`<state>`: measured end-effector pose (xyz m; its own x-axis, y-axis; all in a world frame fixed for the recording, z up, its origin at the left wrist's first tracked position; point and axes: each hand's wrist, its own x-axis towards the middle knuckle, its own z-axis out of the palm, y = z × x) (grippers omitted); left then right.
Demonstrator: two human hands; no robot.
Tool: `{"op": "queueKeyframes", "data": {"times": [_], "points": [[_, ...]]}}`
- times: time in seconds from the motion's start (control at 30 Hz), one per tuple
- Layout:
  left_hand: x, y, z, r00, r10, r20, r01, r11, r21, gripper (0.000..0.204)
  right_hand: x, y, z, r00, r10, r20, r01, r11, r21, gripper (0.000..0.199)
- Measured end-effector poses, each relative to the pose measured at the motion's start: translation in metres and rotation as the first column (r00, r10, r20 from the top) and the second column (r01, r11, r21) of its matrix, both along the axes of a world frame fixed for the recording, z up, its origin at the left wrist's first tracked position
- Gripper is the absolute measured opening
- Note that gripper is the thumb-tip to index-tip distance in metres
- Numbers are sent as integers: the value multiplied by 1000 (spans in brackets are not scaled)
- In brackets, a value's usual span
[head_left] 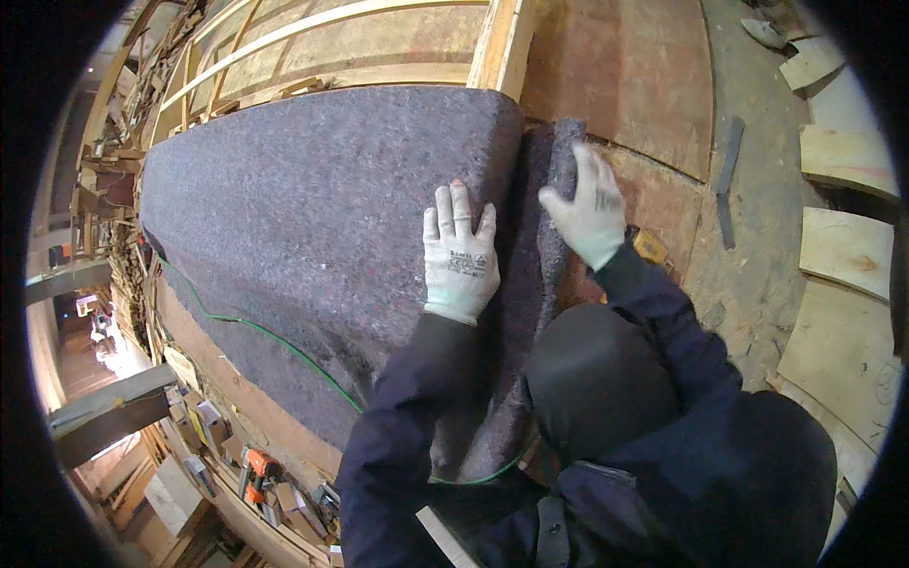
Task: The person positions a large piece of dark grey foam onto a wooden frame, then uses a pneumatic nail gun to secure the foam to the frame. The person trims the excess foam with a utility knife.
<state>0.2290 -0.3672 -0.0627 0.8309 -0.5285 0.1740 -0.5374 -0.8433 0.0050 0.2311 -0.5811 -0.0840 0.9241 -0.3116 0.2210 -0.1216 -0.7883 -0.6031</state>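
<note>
Two gloved hands (left, right) press flat, fingers spread, on grey felt beside a green cable.

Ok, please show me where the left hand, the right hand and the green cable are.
left hand [461,260]: head view, back of the white glove.
right hand [592,208]: head view, back of the glove.
green cable [275,336]: head view, middle stretch over the grey felt.

small cardboard boxes on lower-left shelf

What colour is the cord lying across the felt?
Green cord, clearest in the head view.
</note>
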Motion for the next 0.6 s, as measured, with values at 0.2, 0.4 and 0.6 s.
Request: {"op": "queueKeyframes", "data": {"times": [0.2, 0.4, 0.6], "points": [[-1, -1, 3, 1000, -7, -27, 7, 1000, 3, 51, 132, 1, -32, 943, 43, 331, -164, 923, 348, 42], [0, -2, 4, 999, 10, -39, -10, 1000, 16, 51, 142, -5, -108, 987, 66, 147, -123, 901, 417, 51], [1, 1, 5, 998, -15, -64, 12, 999, -36, 52, 156, -22, -131, 997, 72, 7, -72, 972, 224, 58]]}}
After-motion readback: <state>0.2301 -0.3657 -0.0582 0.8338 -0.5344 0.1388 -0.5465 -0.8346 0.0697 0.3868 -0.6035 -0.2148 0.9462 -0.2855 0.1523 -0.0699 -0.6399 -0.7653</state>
